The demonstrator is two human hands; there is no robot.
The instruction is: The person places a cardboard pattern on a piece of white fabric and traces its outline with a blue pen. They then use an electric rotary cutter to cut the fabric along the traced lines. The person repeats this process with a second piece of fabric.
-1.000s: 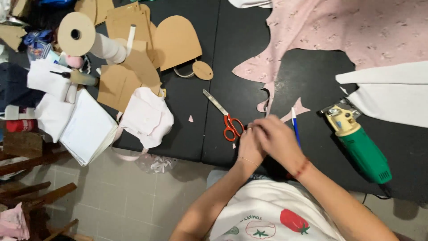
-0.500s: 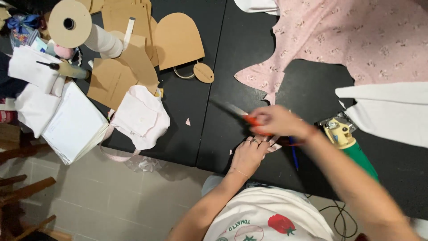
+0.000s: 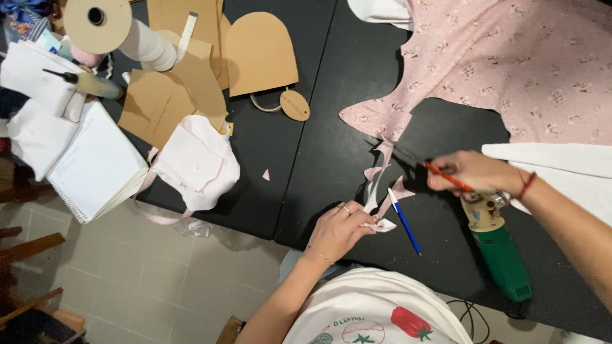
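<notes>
Scraps of pink fabric lying on the black table, close to its near edge, between both hands. Pinned at the near end by the left hand, fingertips pressed flat on a pale folded bit, a ring on one finger, a thin bracelet at the wrist. Just right of the scraps, a blue pen lying slanted, touching the fabric bits at its upper end. Further right, the right hand clenched around the orange handles of the scissors, blades pointing left toward the scraps; blades blurred, so open or closed cannot be told. Red bracelet on that wrist. Below the right hand, a green power tool resting on the table, cord trailing off the near edge. Left of the left hand, a white fabric piece hanging partly over the table edge, and a spiral notebook beside it. Beyond, brown cardboard patterns, a small oval one, and a large roll at the far left. Far right, a big sheet of pink printed fabric with a jagged cut edge near the scraps, white cloth under the right forearm.
</notes>
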